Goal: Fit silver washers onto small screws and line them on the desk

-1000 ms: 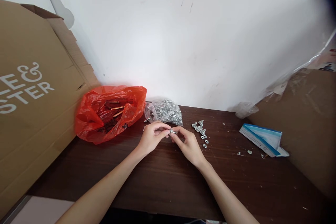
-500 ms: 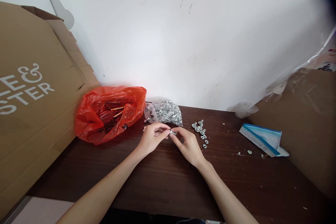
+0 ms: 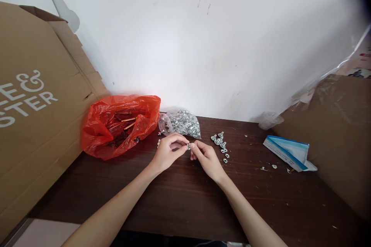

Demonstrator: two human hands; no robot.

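Note:
Over the dark table, my left hand (image 3: 171,151) and my right hand (image 3: 207,159) meet fingertip to fingertip. Between them is a small silver bolt (image 3: 189,146), mostly covered by the fingers. Thumb and index finger of my left hand pinch one end; those of my right hand close on the other. Whether a nut sits on it cannot be made out. Right of my hands lies a small group of silver bolts (image 3: 218,141), with several loose hex nuts (image 3: 225,160) just in front. Behind my hands rests a clear plastic bag (image 3: 185,124) full of small metal hardware.
A red plastic bag (image 3: 95,131) holding long copper-coloured pieces stands at the left, against a cardboard box (image 3: 34,131). A blue-and-white packet (image 3: 286,153) and small scraps (image 3: 274,166) lie to the right. Another brown box (image 3: 333,123) borders the right side; a white wall rises behind.
My right fingers have shifted on the bolt: the thumb now lies higher, the other fingers curl beneath, and less of the bolt shows. My left hand keeps its pinch.

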